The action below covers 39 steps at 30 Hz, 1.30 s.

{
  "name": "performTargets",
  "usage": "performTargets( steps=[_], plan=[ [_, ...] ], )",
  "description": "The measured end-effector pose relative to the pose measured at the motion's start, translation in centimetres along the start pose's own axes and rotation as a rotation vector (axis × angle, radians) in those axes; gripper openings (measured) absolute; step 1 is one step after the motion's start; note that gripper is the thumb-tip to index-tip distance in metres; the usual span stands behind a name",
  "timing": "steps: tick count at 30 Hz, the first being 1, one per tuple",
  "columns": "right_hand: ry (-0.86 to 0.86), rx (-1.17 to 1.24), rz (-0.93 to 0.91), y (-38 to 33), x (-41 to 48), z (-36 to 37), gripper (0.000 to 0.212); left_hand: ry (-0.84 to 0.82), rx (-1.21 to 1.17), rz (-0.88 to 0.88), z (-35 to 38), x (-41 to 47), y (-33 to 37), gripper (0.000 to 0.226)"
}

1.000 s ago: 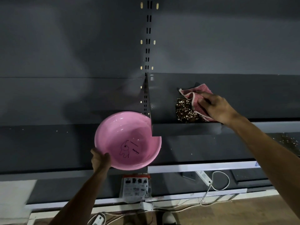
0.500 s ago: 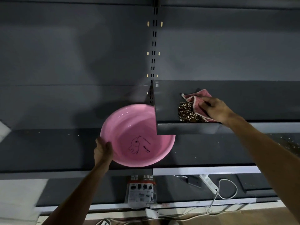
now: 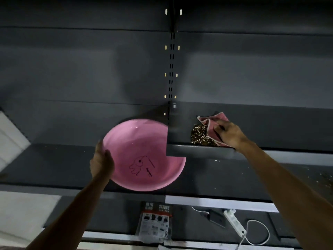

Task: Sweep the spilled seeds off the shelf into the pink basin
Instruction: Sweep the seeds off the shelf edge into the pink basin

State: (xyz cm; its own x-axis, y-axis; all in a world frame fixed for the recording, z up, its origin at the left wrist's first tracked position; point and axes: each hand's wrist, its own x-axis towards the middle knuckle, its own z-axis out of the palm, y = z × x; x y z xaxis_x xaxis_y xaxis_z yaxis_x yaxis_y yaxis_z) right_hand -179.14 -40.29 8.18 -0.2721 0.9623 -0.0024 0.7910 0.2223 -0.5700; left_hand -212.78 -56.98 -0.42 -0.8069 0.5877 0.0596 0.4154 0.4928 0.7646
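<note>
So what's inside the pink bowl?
The pink basin shows only a printed cartoon animal; no seeds. The shelf corner covers its upper right part, so that part stays hidden.

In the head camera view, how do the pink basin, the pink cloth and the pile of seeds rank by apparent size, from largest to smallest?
1. Pink basin, by far the largest.
2. Pink cloth and pile of seeds: they look alike, and the right hand covers part of the cloth, so I do not rank them.
</note>
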Motion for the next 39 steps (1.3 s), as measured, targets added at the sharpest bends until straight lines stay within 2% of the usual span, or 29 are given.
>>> performTargets(
  steps=[3,9,13,29,39],
  plan=[
    [0.006,-0.038,-0.017,0.2,0.2,0.0,0.034,0.015,-0.030,0.002,-1.3,-0.5,1.1,0.055],
    [0.011,-0.051,-0.021,0.1,0.1,-0.1,0.033,-0.008,0.063,0.067,-2.0,0.1,1.0,0.059],
    [-0.002,-0.037,0.006,0.1,0.1,-0.1,0.035,-0.034,-0.009,0.038,-2.4,1.0,0.2,0.060],
    [0.016,-0.071,0.059,-0.6,0.0,0.1,0.037,-0.011,-0.040,0.141,-6.7,3.5,-3.2,0.049],
    [0.022,-0.036,0.063,-0.7,-0.1,0.1,0.034,-0.081,-0.219,0.048,-7.0,3.5,-3.3,0.044]
  ],
)
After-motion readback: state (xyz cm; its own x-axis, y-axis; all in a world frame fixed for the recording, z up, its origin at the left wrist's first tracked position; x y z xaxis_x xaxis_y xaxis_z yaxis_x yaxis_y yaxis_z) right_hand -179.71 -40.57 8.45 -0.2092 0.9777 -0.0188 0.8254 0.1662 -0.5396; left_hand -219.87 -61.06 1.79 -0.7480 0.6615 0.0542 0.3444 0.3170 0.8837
